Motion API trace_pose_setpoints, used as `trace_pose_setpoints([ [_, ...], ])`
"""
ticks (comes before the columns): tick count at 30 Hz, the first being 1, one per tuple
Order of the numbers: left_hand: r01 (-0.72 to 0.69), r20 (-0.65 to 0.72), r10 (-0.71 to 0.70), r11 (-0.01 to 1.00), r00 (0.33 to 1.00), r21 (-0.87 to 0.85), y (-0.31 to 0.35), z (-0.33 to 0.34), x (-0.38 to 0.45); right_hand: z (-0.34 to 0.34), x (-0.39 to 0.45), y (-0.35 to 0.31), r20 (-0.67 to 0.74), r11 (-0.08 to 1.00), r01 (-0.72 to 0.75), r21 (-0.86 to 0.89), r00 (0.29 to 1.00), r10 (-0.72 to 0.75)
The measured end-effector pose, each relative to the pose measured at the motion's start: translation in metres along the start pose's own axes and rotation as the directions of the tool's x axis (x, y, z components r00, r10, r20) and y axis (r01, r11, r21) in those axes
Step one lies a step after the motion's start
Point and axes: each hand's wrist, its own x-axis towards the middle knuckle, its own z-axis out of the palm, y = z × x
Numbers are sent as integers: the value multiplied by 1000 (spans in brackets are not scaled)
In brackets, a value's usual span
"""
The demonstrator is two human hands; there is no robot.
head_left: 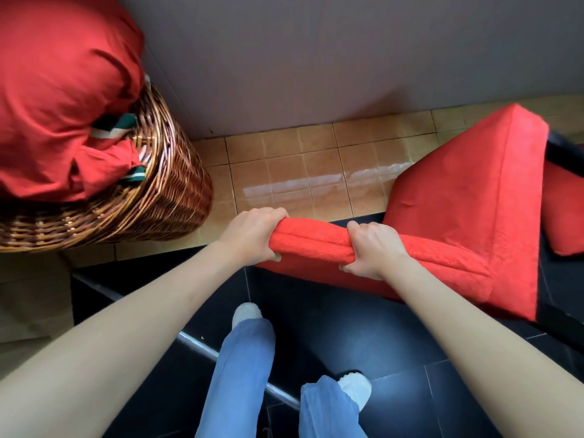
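Observation:
A large red cushion cover [467,210] with a fuzzy surface hangs in front of me, one corner raised at the upper right. Its near edge is bunched into a thick roll. My left hand [252,235] grips the left end of that roll, fingers curled over the top. My right hand [373,248] grips the roll a short way to the right, thumb underneath. Both arms reach forward from the bottom of the view.
A wicker basket [170,197] stands at the left, stuffed with red cloth [60,90] and a green-and-white striped piece. Tan floor tiles [284,159] meet a grey wall [316,58] behind. Black tiles [363,327] and a step edge lie under my feet. Another red cushion [565,216] is at far right.

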Motion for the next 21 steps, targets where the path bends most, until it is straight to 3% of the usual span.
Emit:
trace_pose_setpoints([
  [9, -78, -3, 81, 972, 997, 220, 70, -64, -9, -51, -42, 29, -41, 995, -96, 29, 994, 97],
  [13, -117, -18, 130, 936, 991, 331, 116, -115, -18, -93, -73, 44, -130, 989, -133, 67, 981, 141],
  [16, -125, -106, 176, 918, 979, 376, 148, -145, -31, -116, -104, 56, -225, 983, -152, 102, 959, 172],
  [19, -122, -280, 148, 987, 948, 109, 161, -155, -56, -129, -137, 65, -281, 971, -182, 158, 934, 221],
  [21, -96, -252, 69, 991, 965, -96, 166, -157, -74, -131, -157, 65, -274, 966, -182, 185, 934, 228],
])
